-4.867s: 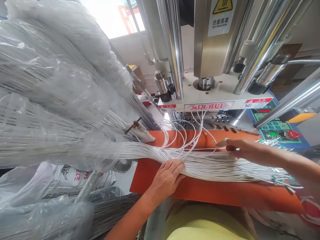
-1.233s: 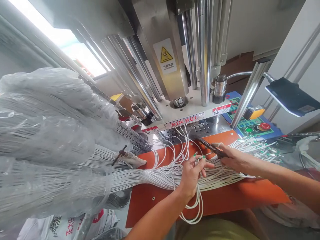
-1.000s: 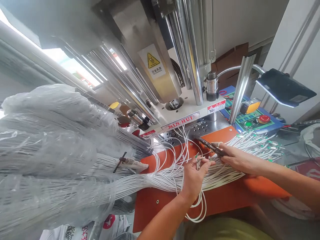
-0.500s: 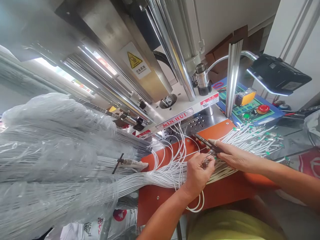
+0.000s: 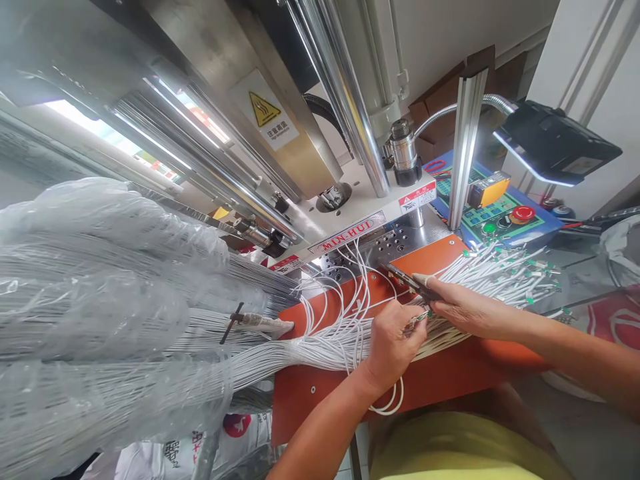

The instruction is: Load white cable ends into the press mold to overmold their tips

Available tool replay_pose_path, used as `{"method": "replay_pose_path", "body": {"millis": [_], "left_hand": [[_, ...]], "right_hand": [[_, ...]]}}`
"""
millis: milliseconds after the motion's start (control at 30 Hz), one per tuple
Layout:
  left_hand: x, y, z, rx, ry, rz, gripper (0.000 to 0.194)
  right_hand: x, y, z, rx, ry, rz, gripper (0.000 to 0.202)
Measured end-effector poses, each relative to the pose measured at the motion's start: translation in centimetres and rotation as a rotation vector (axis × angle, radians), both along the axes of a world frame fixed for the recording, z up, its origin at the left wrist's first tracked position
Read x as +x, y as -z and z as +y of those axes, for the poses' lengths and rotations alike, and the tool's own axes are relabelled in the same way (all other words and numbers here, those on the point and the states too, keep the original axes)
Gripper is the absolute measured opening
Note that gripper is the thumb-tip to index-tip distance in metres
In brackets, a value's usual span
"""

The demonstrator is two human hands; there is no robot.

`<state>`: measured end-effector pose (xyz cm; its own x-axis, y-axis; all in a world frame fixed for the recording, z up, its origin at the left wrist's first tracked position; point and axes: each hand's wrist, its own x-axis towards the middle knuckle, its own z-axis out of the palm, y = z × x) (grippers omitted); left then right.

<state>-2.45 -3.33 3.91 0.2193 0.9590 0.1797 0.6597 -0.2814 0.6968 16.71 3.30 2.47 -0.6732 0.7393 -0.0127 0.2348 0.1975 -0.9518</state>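
Note:
My left hand (image 5: 395, 343) is closed in a pinch on small connector ends, over the white cable bundle (image 5: 320, 345). Just to its right, my right hand (image 5: 463, 308) grips a dark flat metal bar (image 5: 413, 283), which points toward the machine's lower plate. The two hands are close together. White cables loop from the bar's area and from under the machine head. Green-tipped cable ends (image 5: 520, 277) fan out beyond my right hand. What exactly lies between my left fingertips is small and partly hidden.
The press head (image 5: 350, 230) with metal columns stands ahead. A blue control box (image 5: 525, 223) with green and red buttons is at the right, under a black lamp (image 5: 557, 143). Plastic-wrapped cables (image 5: 100, 300) fill the left. An orange board (image 5: 320, 397) lies below.
The whole view has shifted slightly. Both hands stay in nearly the same place, with my left hand still pinching the connector ends and my right hand still holding the bar.

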Motion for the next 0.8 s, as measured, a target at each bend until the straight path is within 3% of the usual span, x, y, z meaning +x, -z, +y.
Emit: {"method": "replay_pose_path", "body": {"millis": [133,333,500,800], "left_hand": [[-0.12,0.13,0.01,0.063,0.028,0.014,0.012],[-0.45,0.85,0.24,0.256,0.085,-0.011,0.018],[-0.65,0.62,0.52,0.253,0.087,0.011,0.015],[-0.81,0.67,0.84,0.233,0.130,0.001,0.011]], "right_hand": [[0.08,-0.01,0.04,-0.028,-0.021,0.028,0.045],[-0.10,-0.27,0.08,-0.048,-0.036,0.002,0.034],[-0.27,0.04,0.09,-0.069,-0.023,-0.009,0.027],[0.00,0.10,0.12,-0.019,-0.019,-0.028,0.034]]}}
